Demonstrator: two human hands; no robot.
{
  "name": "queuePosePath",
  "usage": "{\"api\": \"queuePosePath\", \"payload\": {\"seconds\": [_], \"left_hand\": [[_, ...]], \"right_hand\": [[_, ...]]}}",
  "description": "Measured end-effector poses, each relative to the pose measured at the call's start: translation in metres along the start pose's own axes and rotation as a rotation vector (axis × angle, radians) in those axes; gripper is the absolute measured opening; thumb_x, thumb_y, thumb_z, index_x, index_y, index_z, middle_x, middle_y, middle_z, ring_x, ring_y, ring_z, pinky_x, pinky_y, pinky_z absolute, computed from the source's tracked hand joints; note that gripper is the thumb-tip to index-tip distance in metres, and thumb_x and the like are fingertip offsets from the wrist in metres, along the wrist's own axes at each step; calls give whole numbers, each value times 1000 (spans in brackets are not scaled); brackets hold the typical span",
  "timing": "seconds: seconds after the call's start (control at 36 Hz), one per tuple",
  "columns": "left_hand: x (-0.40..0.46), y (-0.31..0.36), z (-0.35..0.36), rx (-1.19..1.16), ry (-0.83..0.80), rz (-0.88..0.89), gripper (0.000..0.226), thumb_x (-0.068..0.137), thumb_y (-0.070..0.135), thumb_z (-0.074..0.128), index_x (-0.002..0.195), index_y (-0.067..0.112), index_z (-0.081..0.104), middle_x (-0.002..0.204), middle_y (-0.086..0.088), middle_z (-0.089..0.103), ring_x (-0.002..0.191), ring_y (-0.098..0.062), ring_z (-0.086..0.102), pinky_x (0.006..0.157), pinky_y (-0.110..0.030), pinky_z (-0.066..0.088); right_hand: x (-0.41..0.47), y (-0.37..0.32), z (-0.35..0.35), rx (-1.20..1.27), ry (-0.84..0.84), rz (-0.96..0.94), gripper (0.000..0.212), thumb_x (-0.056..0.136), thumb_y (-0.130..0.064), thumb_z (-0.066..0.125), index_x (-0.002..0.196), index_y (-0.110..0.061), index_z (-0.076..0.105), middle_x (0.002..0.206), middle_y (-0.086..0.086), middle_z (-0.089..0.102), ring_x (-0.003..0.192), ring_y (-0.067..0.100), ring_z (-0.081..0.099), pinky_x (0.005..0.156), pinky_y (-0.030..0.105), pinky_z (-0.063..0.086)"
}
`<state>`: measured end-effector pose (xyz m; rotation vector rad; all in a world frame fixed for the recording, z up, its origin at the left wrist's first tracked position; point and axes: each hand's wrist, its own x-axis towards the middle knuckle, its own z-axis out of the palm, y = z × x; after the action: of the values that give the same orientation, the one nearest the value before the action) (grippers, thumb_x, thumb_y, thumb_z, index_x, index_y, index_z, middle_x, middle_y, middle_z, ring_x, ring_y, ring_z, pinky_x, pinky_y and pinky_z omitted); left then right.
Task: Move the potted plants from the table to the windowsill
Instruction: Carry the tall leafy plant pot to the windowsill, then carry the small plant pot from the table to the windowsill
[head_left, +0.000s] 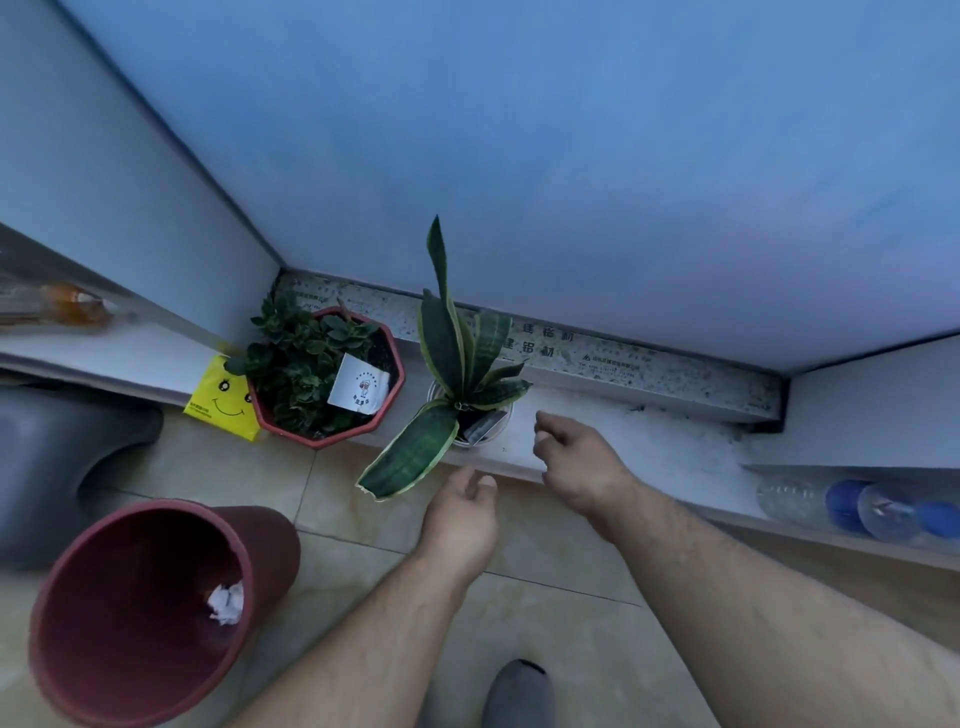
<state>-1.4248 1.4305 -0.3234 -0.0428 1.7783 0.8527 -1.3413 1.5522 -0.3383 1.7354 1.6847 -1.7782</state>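
Both potted plants stand on the windowsill (649, 452) in front of me. The snake plant (457, 364) sits in a small clear pot (488, 436) near the sill's front edge, its long striped leaves fanning up toward the glass and one broad leaf drooping down past the edge toward the floor. To its left, close by but with a gap between the pots, the leafy plant in the red octagonal pot (332, 374) stands in the far-left corner, with a white card (358, 387) propped in its soil.

My right hand (576, 462) hovers over the sill just to the right of the clear pot, fingers loosely curled, holding nothing and not touching the pot. My left hand (462, 512) hangs nearer to me, below the sill's edge and just right of the drooping leaf's tip, fingers also loosely curled and empty. The snake plant lies between and a little beyond both hands, closer to the right one.

A yellow smiley-face packet (223, 400) leans beside the red pot on its left. On the floor to the near left stands a dark red bin (130, 613) with a crumpled white paper (226, 603) inside. Clear bottles with blue caps (852, 506) lie at the far right.
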Motion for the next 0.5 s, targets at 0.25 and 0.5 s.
{"api": "queuePosePath", "payload": {"seconds": [0.25, 0.5], "left_hand": [[-105, 53, -20, -12, 69, 142, 38, 100, 33, 48, 137, 27, 51, 128, 4, 61, 119, -15, 59, 107, -47, 46], [-311, 150, -54, 75, 74, 286, 48, 99, 39, 49, 145, 27, 43, 134, 6, 55, 126, -15, 54, 109, -48, 43]], "right_hand": [[-116, -38, -50, 109, 33, -7, 50, 100, -31, 53, 148, -21, 48, 144, -7, 53, 132, 13, 50, 116, 43, 40], [-344, -125, -135, 92, 76, -80, 51, 102, -30, 53, 151, -19, 43, 149, -3, 50, 134, 12, 51, 117, 43, 39]]}}
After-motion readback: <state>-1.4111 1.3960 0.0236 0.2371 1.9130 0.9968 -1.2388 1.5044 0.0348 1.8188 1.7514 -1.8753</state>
